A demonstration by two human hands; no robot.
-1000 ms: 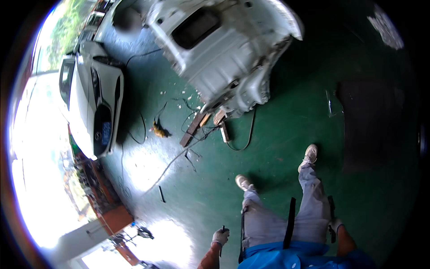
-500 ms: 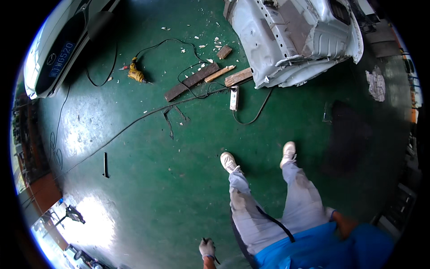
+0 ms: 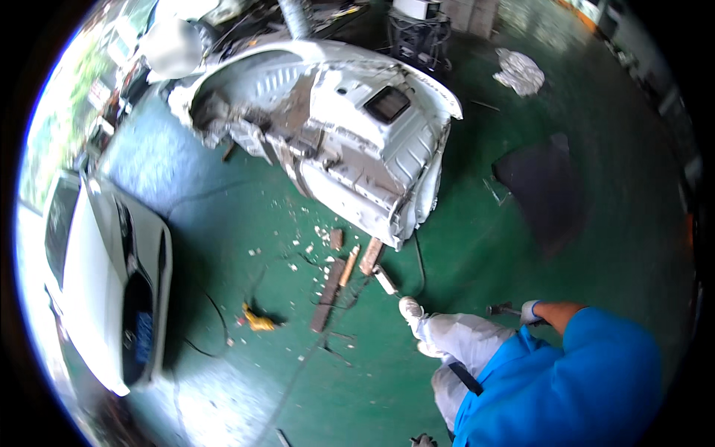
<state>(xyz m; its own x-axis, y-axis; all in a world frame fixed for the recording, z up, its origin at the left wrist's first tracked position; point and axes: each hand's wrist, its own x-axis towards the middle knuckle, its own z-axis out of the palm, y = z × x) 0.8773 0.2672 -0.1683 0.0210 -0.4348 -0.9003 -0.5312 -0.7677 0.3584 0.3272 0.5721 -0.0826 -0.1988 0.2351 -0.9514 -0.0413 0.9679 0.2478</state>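
Note:
My right hand (image 3: 530, 313), in a pale glove, is out to the right of my body, closed around a dark hammer-like tool (image 3: 503, 308). The tool's blunt end points left over the green floor. At the lower edge my gloved left hand (image 3: 423, 442) is only partly in view; its fingers look curled, with something dark at them that I cannot make out. Ahead lies a cut white car body section (image 3: 350, 164) with torn edges. My white shoe (image 3: 410, 307) stands near a white power strip (image 3: 385, 280).
Wooden blocks (image 3: 328, 294), a yellow power drill (image 3: 258, 320), cables and pale scraps lie on the green floor (image 3: 387, 357). A white car (image 3: 104, 276) stands at left. At right are a dark mat (image 3: 547, 194) and crumpled plastic sheeting (image 3: 519, 72). A dark wheeled machine (image 3: 419, 41) stands behind.
My view has swung so that the car body section shows more fully, and my body has turned. My right hand has come into clear view with the tool; the left is nearer the lower edge.

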